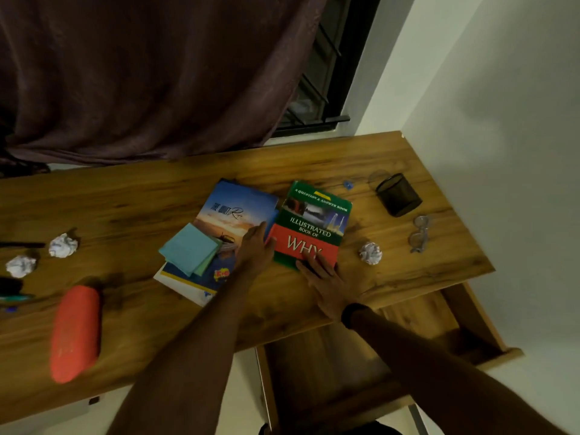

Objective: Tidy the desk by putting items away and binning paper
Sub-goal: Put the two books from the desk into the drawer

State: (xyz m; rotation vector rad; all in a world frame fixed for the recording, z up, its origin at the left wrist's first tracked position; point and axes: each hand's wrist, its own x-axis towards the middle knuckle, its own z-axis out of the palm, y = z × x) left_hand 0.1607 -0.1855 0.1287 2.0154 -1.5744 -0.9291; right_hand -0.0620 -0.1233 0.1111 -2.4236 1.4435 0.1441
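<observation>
Where hands [326, 281] rest, book [314, 224] reads "ILLUSTRATED BOOK OF WHY"

bare forearms, right wrist [353, 313] – black band

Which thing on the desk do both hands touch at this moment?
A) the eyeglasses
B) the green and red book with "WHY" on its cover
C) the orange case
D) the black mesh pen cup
B: the left hand is at the left edge of the green and red book and the right hand lies on its near corner, while the orange case, the pen cup and the eyeglasses lie untouched.
</observation>
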